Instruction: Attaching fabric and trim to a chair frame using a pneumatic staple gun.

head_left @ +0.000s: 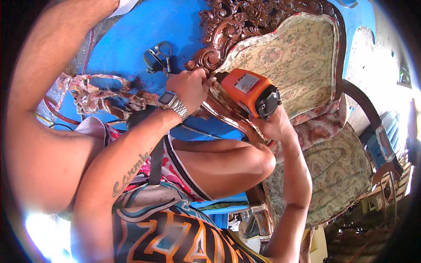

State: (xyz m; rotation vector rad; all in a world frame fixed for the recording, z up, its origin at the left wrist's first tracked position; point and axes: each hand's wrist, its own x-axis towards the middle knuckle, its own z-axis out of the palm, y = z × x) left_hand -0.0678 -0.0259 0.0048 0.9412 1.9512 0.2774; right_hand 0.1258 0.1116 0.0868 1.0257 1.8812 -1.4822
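Observation:
My right hand (274,125) is wrapped around the grip of an orange and black staple gun (245,90). The gun's nose points left, close to the wooden edge of a carved chair (215,33). Beside that nose, my left hand (188,87), with a metal watch on its wrist, is closed against the chair's frame. Its fingertips are partly hidden, and what they pinch cannot be made out. Patterned floral fabric (287,57) covers the chair's back panel, with a pale strip along its border. The chair lies tilted, its floral seat (324,175) toward the lower right.
Scissors (161,55) lie on the blue surface (127,39) beyond my left hand. Torn floral fabric strips (105,94) are heaped left of it, near a reddish hose (55,105). Another person's bare arm (35,65) reaches up along the left side. A wooden armrest (366,103) juts out at right.

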